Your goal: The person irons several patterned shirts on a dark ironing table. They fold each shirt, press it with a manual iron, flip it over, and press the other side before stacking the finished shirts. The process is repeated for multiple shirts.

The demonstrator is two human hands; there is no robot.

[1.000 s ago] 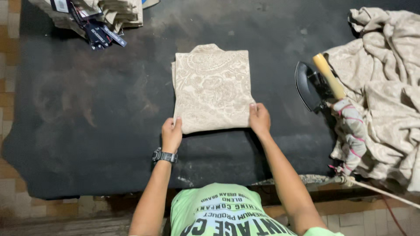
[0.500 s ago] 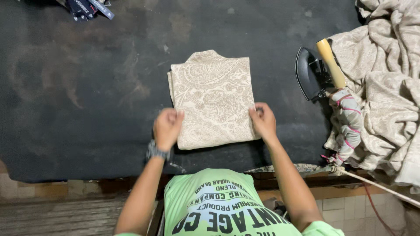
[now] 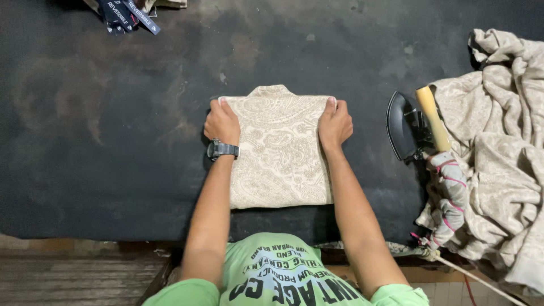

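A folded beige garment with a paisley pattern (image 3: pixel 279 153) lies on the black padded table (image 3: pixel 113 130), its collar pointing away from me. My left hand (image 3: pixel 221 122), with a dark wristwatch on the wrist, grips the garment's far left corner. My right hand (image 3: pixel 335 122) grips the far right corner. Both hands have fingers curled over the far folded edge.
A black iron with a wooden handle (image 3: pixel 416 124) stands on its side at the right, its cord wrapped in cloth (image 3: pixel 450 192). A heap of beige cloth (image 3: pixel 504 147) lies beyond it. Dark blue tags and folded cloth (image 3: pixel 127 11) sit at the top left.
Both hands have moved from the garment's near edge up to its far corners. The garment now looks shorter, with its near part folded up.
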